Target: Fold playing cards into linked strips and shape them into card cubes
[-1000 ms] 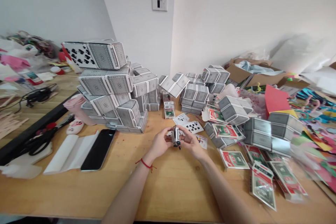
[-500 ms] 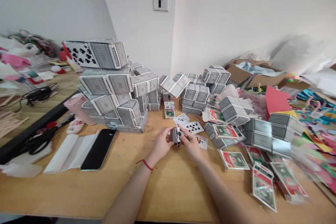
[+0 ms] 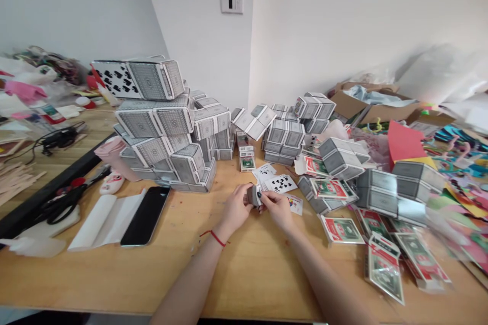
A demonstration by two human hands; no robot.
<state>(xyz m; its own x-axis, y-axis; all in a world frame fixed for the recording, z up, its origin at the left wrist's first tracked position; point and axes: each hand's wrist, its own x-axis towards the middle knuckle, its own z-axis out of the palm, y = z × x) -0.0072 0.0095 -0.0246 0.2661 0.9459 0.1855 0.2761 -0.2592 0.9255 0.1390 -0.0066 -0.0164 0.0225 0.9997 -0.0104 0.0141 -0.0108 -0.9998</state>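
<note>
Both my hands meet over the middle of the wooden table, around a small folded playing card (image 3: 253, 195) with a grey back. My left hand (image 3: 235, 209) grips its left side, a red string bracelet (image 3: 218, 238) on the wrist. My right hand (image 3: 277, 207), with dark nail polish, pinches the card's right side between thumb and finger. The fingers hide much of the card. Just behind lie loose playing cards: a spade card (image 3: 280, 183), another white card (image 3: 266, 170) and a picture card (image 3: 296, 204) partly under my right hand.
Folded-card blocks are stacked high at the left (image 3: 152, 122); more blocks (image 3: 284, 134) stand at the back right. Card boxes (image 3: 385, 269) lie at the right. A black phone (image 3: 145, 217), white paper (image 3: 99, 223), scissors (image 3: 63, 200) and a squeeze bottle (image 3: 36, 247) are on the left.
My right fingers have shifted slightly on the folded card, and its grey side has turned a little. Both hands stay in nearly the same place; the view has tilted slightly.
</note>
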